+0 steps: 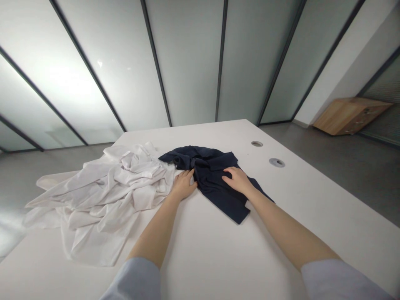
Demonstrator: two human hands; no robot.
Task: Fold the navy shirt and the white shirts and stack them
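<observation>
A dark navy garment, its exact kind unclear, lies crumpled across the middle of the white table. My left hand rests at its left edge, where it meets a heap of white cloth; the fingers are stretched out, their tips against the folds. On the garment's right part lies my right hand, thumb and fingers apart, palm down on the fabric. One straight navy flap points toward me between my forearms. The white heap spreads in loose folds to the left, partly hanging past the table's left edge.
The white table has two round cable grommets near its right edge. Frosted glass panels with dark frames stand behind it. A wooden drawer cabinet sits on the grey floor at the far right.
</observation>
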